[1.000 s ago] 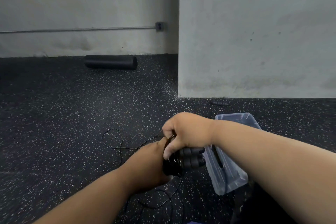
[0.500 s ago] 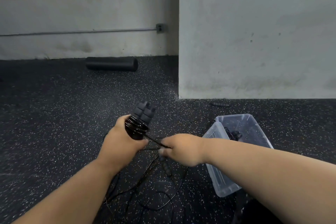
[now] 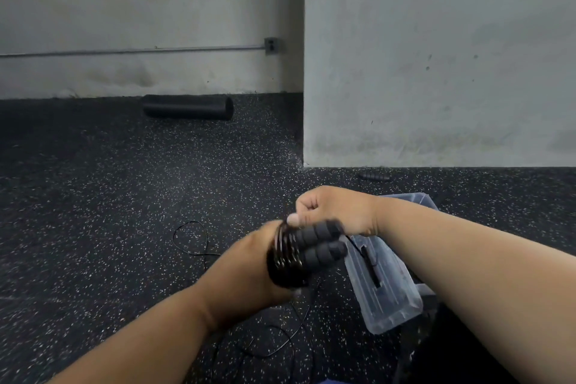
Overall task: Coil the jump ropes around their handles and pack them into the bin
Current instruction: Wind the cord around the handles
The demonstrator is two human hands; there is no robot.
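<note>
My left hand (image 3: pixel 249 271) grips two black ribbed jump rope handles (image 3: pixel 318 243) held side by side, their free ends pointing right. Black cord is wound in tight turns (image 3: pixel 285 254) around them near my fingers. My right hand (image 3: pixel 330 210) is a fist just above the handles and pinches the cord against the coil. Loose cord (image 3: pixel 193 240) trails over the floor to the left and below my arms. The clear plastic bin (image 3: pixel 389 296) lies behind my right forearm, with something dark inside.
A black foam roller (image 3: pixel 187 106) lies by the far wall. Another black handle (image 3: pixel 374 177) rests on the floor at the foot of the concrete pillar (image 3: pixel 436 72). The floor is dark speckled rubber.
My left hand has swung the handles from upright and left down to pointing right. My right hand has risen from below the coil to above it, carrying the cord around.
</note>
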